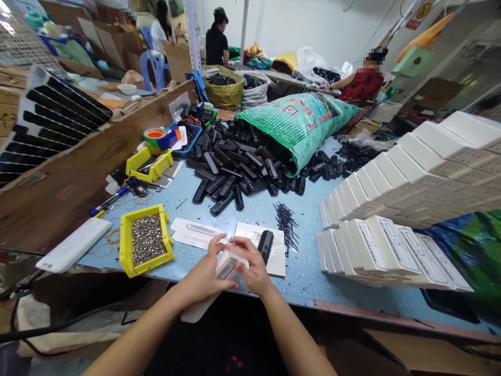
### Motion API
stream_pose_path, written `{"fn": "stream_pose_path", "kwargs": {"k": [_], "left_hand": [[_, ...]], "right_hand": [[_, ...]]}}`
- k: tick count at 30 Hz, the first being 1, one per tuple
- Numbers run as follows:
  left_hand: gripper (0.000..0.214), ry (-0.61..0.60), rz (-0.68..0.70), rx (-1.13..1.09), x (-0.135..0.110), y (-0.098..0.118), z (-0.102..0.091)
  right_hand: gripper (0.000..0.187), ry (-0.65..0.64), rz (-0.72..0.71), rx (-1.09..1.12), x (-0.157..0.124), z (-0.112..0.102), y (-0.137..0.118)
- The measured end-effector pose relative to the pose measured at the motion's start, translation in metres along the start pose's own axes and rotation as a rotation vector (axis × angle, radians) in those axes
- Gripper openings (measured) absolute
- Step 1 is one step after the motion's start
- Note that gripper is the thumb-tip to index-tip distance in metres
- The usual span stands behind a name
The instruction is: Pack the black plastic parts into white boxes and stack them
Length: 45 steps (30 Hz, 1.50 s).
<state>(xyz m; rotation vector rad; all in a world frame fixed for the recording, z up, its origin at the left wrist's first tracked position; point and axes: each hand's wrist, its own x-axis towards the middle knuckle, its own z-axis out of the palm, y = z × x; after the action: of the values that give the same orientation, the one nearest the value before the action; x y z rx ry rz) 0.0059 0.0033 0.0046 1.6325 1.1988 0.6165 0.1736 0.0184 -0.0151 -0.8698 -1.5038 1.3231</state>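
Observation:
Between my two hands, at the table's front edge, is a small white printed box (226, 267). My left hand (203, 277) grips its left side, thumb below and fingers above. My right hand (252, 263) wraps the box's right side with curled fingers. A white flap or card (198, 312) sticks out under my left hand; whether it belongs to the box I cannot tell. Just right of my right hand, a black plastic casing (265, 246) lies on a white board (278, 261). Behind my left hand a flat printed white carton piece (193, 233) rests on the table.
A yellow bin (127, 250) of small metal parts stands left. Black casings (227, 172) spill from a green woven sack (287, 125). Thin black pieces (287, 224) lie right of the board. White boxes (364, 183) are stacked at right. A wooden partition (50, 193) borders the left. Other people sit farther back.

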Motion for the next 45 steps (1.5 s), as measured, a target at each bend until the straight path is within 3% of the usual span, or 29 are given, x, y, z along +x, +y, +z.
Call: {"fn": "stream_pose_path", "kwargs": {"k": [3,6,8,9,11,13,16,18,20,22,24,25,27,29,32,34,36,37,38,39,41,43,45], "left_hand": [[0.107,0.053,-0.066,-0.050,0.005,0.002,0.006],[0.109,0.009,-0.085,-0.053,0.009,0.004,0.006],[0.108,-0.024,-0.063,-0.090,0.010,0.001,0.005],[0.107,-0.023,-0.052,-0.117,0.011,-0.002,0.004],[0.103,0.015,-0.077,-0.198,0.011,-0.010,0.002],[0.099,0.073,-0.190,-0.381,0.009,-0.020,-0.004],[0.084,0.151,-0.364,-0.856,0.006,-0.032,-0.016],[0.065,0.260,-0.400,-1.132,0.007,-0.036,-0.023],[0.043,0.423,-0.415,-1.286,0.010,-0.037,-0.022],[0.031,0.567,-0.457,-1.356,0.015,-0.032,-0.013],[0.027,0.607,-0.520,-1.383,0.018,-0.024,0.001],[0.026,0.584,-0.545,-1.382,0.018,-0.020,0.009],[0.027,0.444,-0.558,-1.320,0.015,-0.015,0.022],[0.037,0.306,-0.498,-1.079,0.009,-0.015,0.026],[0.070,0.328,-0.331,-0.629,-0.002,-0.025,0.021],[0.089,0.355,-0.222,-0.346,-0.006,-0.032,0.017],[0.083,0.263,-0.155,-0.095,-0.008,-0.036,0.017],[0.075,0.217,-0.135,0.004,-0.009,-0.038,0.017],[0.069,0.196,-0.124,0.066,-0.009,-0.040,0.019],[0.067,0.206,-0.109,0.111,-0.009,-0.043,0.020],[0.068,0.271,-0.068,0.186,-0.008,-0.049,0.021],[0.071,0.324,-0.033,0.239,-0.004,-0.057,0.020],[0.074,0.344,-0.036,0.263,0.000,-0.061,0.019]], "right_hand": [[0.035,-0.072,-0.009,-0.026,-0.001,0.001,-0.012],[0.030,0.053,0.060,-0.042,-0.005,0.010,-0.018],[0.033,0.098,-0.035,-0.161,-0.009,0.012,-0.017],[0.035,0.057,-0.091,-0.245,-0.010,0.008,-0.016],[0.042,-0.125,-0.142,-0.459,-0.010,-0.012,-0.013],[0.052,-0.280,-0.112,-0.754,-0.010,-0.045,-0.009],[0.052,-0.368,-0.068,-1.085,-0.012,-0.093,-0.004],[0.040,-0.360,-0.062,-1.027,-0.016,-0.107,-0.002],[0.032,-0.146,-0.052,-0.777,-0.019,-0.101,-0.003],[0.036,0.202,-0.066,-0.429,-0.019,-0.079,-0.006],[0.042,0.466,-0.119,-0.156,-0.015,-0.051,-0.008],[0.045,0.527,-0.151,-0.099,-0.012,-0.038,-0.009],[0.050,0.544,-0.187,-0.116,-0.008,-0.017,-0.009],[0.053,0.521,-0.183,-0.135,-0.007,-0.005,-0.008],[0.058,0.416,-0.129,-0.065,-0.011,-0.005,-0.001],[0.061,0.176,-0.094,-0.115,-0.006,-0.019,0.005],[0.048,0.023,-0.036,-0.295,0.013,-0.047,0.013],[0.038,0.067,0.020,-0.423,0.027,-0.067,0.016],[0.030,0.196,0.095,-0.556,0.043,-0.089,0.020],[0.027,0.380,0.198,-0.686,0.060,-0.113,0.024],[0.027,0.583,0.320,-0.803,0.089,-0.157,0.031],[0.021,0.618,0.380,-0.832,0.108,-0.190,0.037],[0.011,0.592,0.418,-0.841,0.115,-0.208,0.043]]}}
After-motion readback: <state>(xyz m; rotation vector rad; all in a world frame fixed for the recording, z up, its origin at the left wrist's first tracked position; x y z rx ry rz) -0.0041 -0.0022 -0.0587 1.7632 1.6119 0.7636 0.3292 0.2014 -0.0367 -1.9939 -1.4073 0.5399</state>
